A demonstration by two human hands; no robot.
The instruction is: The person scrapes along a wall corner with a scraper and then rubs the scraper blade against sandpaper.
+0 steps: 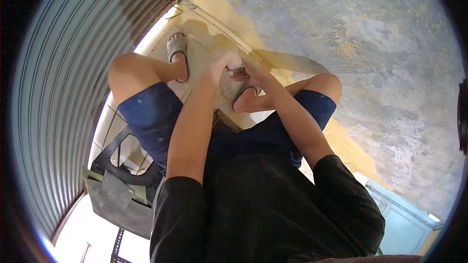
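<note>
Both hands meet in front of me, between my knees and above the floor. My left hand [231, 60] is closed, its fingers curled inward. A thin, pale edge shows beside its fingertips, too small to name. Close against it on the right, my right hand [250, 73] has its fingers bent toward the left hand. What lies between the fingers, if anything, is hidden. Below them on the floor are my feet in sandals, the left sandal [176, 48] in full view and the right sandal [247, 90] partly covered.
A corrugated metal shutter [53, 92] rises on the left. On the right stands a patchy grey and yellow wall [360, 58]. Beneath and behind me is a dark chair [122, 199] with a worn back. A light blue panel [399, 221] shows at lower right.
</note>
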